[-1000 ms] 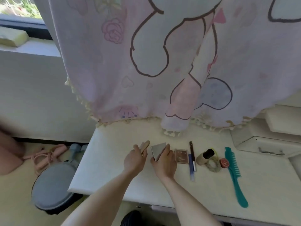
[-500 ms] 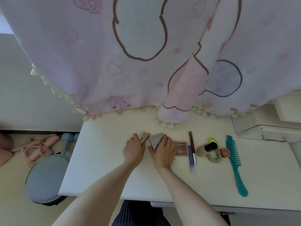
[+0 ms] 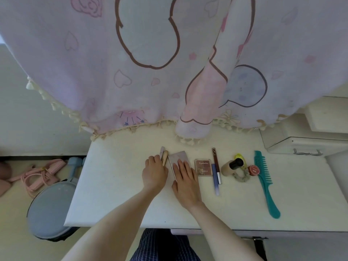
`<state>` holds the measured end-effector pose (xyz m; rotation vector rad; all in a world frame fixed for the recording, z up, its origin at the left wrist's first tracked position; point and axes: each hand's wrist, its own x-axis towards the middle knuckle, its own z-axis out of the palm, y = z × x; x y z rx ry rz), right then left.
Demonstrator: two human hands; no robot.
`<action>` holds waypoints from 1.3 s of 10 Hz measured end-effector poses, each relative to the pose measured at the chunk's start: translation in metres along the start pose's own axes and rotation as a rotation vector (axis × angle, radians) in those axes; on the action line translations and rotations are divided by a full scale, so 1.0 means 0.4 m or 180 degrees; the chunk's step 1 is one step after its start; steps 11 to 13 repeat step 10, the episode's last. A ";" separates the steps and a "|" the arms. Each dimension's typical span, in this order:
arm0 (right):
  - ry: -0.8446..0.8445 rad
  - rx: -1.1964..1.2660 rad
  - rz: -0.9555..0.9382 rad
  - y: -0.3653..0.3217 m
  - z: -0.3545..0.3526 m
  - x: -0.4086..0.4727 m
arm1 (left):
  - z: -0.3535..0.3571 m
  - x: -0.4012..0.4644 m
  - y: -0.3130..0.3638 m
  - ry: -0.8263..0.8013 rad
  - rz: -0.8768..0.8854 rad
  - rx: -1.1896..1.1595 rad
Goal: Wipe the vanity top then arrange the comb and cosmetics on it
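On the white vanity top (image 3: pixel 116 194) a row of cosmetics lies side by side. My left hand (image 3: pixel 154 173) rests against two slim sticks (image 3: pixel 163 156) at the row's left end, fingers curled beside them. My right hand (image 3: pixel 185 182) lies flat, fingers together, on a silvery square compact (image 3: pixel 178 156). To the right come a brown eyeshadow palette (image 3: pixel 203 166), a blue pen-like tube (image 3: pixel 215 178), a brown pencil (image 3: pixel 216 162), a beige bottle with a black cap (image 3: pixel 232 166), a grey scrunchie (image 3: pixel 242 177), a small red tin (image 3: pixel 254 170) and a teal comb (image 3: pixel 265 182).
A pink printed curtain (image 3: pixel 150 63) with a tasselled hem hangs over the back of the top. A white drawer unit (image 3: pixel 305 142) stands at the right. On the floor to the left are a round grey stool (image 3: pixel 49 208) and pink cords (image 3: pixel 41 176).
The view has tipped down and closed in. My right hand has flattened onto the compact, which turned from tilted to straighter. My left hand stays by the sticks.
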<state>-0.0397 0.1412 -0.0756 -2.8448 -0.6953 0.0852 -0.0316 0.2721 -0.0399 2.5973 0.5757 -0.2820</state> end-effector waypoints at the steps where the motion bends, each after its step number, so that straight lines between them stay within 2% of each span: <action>1: -0.0166 -0.0046 0.0088 0.001 -0.008 -0.006 | 0.010 -0.010 0.003 -0.0067 0.0018 -0.0304; 4: -0.0147 -0.0092 0.0755 0.013 -0.031 0.009 | 0.034 -0.016 0.041 -0.0188 0.0467 -0.0673; 8: -0.0242 -0.0147 0.0571 0.036 -0.070 0.011 | 0.004 -0.004 0.050 -0.0353 0.0667 0.0006; 9: -0.0037 -0.0152 0.0464 0.028 -0.114 0.031 | -0.024 -0.003 0.047 -0.0178 0.1016 0.0346; 10: 0.0267 -0.0175 0.0528 0.024 -0.149 0.052 | -0.049 0.009 0.037 0.0527 0.1593 0.0639; 13: 0.0267 -0.0175 0.0528 0.024 -0.149 0.052 | -0.049 0.009 0.037 0.0527 0.1593 0.0639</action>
